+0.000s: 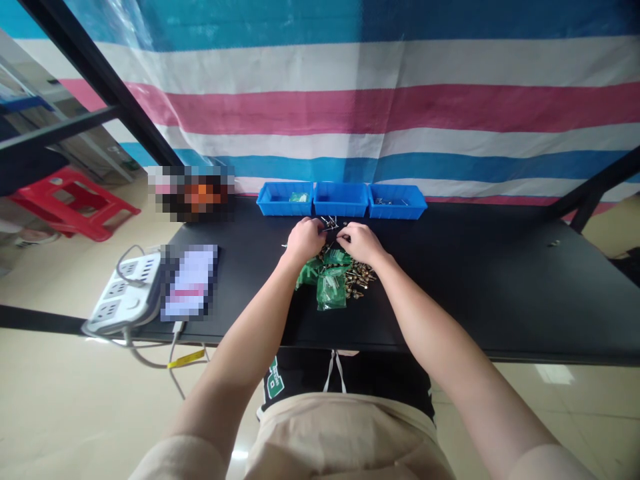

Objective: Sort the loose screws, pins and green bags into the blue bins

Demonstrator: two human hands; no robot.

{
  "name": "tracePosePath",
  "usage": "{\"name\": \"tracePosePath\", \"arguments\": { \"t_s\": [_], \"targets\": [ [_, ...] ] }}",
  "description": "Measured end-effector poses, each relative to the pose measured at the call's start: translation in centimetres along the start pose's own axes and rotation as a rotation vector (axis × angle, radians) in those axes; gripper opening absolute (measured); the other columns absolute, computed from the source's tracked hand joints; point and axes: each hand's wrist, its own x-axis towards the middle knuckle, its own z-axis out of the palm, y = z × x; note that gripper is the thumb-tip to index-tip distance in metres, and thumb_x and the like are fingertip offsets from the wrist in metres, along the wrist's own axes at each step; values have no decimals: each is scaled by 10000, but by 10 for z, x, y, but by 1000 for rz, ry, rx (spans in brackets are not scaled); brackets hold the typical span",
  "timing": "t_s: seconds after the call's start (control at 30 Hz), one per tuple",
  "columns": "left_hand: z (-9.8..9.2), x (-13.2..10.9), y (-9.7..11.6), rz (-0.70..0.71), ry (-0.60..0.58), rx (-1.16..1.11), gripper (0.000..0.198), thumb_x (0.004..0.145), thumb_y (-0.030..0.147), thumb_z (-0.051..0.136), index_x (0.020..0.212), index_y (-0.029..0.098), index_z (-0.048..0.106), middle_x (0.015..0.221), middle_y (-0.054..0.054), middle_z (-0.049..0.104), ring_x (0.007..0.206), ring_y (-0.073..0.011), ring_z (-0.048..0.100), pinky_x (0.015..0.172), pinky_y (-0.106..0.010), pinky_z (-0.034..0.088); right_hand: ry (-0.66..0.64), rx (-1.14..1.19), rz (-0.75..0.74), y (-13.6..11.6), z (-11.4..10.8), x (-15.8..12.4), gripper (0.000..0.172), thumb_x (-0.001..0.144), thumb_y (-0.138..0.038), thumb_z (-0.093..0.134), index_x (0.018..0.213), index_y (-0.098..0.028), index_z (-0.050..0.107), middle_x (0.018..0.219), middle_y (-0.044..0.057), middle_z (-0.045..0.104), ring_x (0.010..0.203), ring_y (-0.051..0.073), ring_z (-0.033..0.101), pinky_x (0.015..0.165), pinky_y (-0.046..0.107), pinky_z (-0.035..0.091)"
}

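My left hand (306,239) is closed, fingers curled over thin metal pieces (329,223) at the back of a pile on the black table. Opposite it, my right hand (361,241) has its fingers pinched together; what they hold, if anything, is too small to tell. Between and below the hands lie small green plastic packets (331,289) and brass-coloured metal parts (361,277). Behind the hands stand three blue bins: the left bin (285,208) has a small green-white packet in it, the middle bin (341,208) shows nothing inside, and the right bin (397,211) holds a few thin metal pieces.
A white power strip (125,290) with cables and a blurred-out phone-like object (190,283) lie at the table's left end. A pixelated orange and dark object (200,197) is at the back left. Beyond the table stands a red stool (75,200). Tiny pieces (554,243) lie far right.
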Motion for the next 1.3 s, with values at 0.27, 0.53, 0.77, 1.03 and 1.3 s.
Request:
{"name": "tracePosePath", "arguments": {
  "t_s": [0.27,0.53,0.77,1.03,1.3],
  "targets": [
    [-1,2,0,72,49,-94,202,801,223,581,930,177,730,878,-92,674,851,-237,629,836,-352,507,175,233,35,4,0,3,105,831,-261,649,797,-182,709,789,41,693,689,163,604,682,277,440],
    [-4,-4,11,320,50,-319,251,808,207,593,1032,171,700,856,-47,681,719,-158,599,728,-278,487,332,475,139,0,-4,3,421,873,-573,547,726,-188,635,655,25,671,598,154,581,606,268,403],
    [-6,-10,21,372,132,-455,194,885,328,612,967,189,721,798,-37,675,705,-141,585,709,-274,480,234,686,131,-9,-7,3,658,825,-798,397,616,-192,548,549,-5,560,527,118,497,537,250,362],
    [-10,-9,21,355,148,-561,176,848,335,654,837,180,738,869,-58,703,749,-144,620,700,-262,497,182,779,107,-13,-9,2,671,820,-794,425,594,-183,583,466,-23,472,468,110,438,506,259,322],
    [-6,-7,15,251,138,-539,109,819,256,647,805,152,675,738,-11,717,606,-105,604,635,-220,487,279,702,128,-10,-8,3,563,825,-709,528,714,-170,648,617,13,618,580,136,536,578,267,382]
  ]
}}
